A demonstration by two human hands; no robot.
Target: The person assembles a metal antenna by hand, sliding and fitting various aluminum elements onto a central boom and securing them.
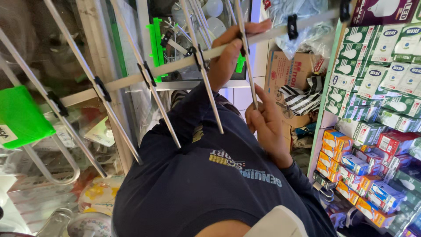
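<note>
Dark blue sleeves (206, 175) fill the near view, below the antenna's long boom (175, 66). Just under that boom, the right hand (267, 123) pinches the lower end of one thin metal rod (247, 57) between thumb and fingers. At the boom itself, the left hand (228, 55) wraps shut around the bar where that rod crosses it. Right of the boom stand shelves of bulb boxes (381, 87); a cardboard box (291, 70) sits behind it.
</note>
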